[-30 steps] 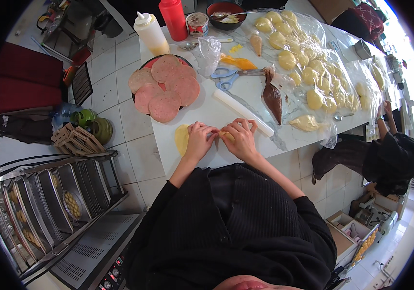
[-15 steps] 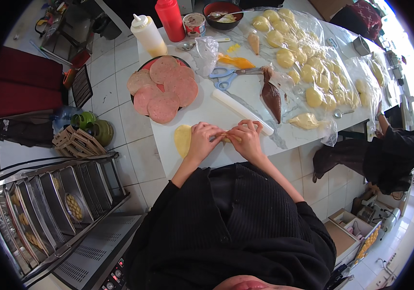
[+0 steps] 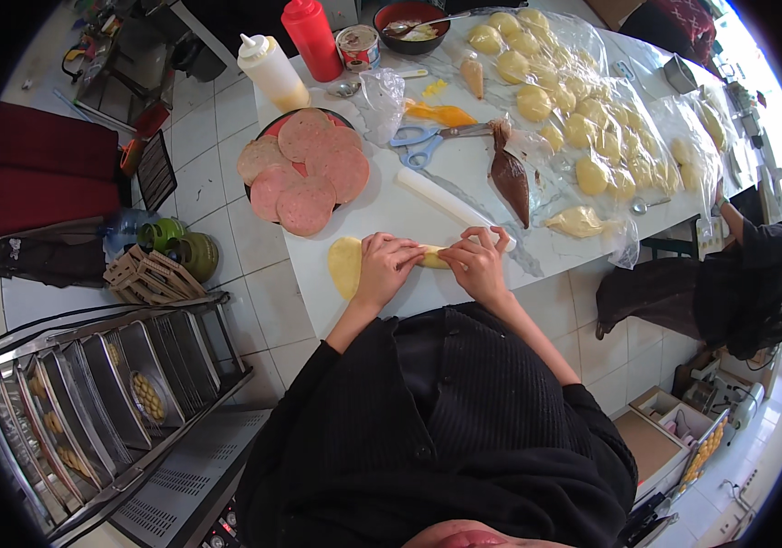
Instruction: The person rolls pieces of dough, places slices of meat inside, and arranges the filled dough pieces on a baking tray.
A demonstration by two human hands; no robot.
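My left hand (image 3: 385,272) and my right hand (image 3: 477,269) both pinch a short pale-yellow dough roll (image 3: 433,257) lying crosswise between them, with fingers bent over it. A flat round of dough (image 3: 343,268) lies just left of my left hand. Beyond my right hand is a white rolling pin (image 3: 441,201), set at a slant on the marble table (image 3: 377,210). A black-rimmed red plate (image 3: 297,121) holds several pink meat slices (image 3: 336,173). To the right of the pin lies a piping bag of brown filling (image 3: 510,173), near blue-handled scissors (image 3: 418,151).
Bagged dough balls (image 3: 592,137) cover the table's right part. Squeeze bottles (image 3: 311,41), a can (image 3: 358,47) and a bowl (image 3: 411,29) stand at the back. A co-worker (image 3: 720,283) in dark clothes is at the right. A rack of trays (image 3: 117,402) stands lower left.
My right hand has moved slightly right and down, and more of the dough roll shows between my hands. The co-worker at the right has shifted a little.
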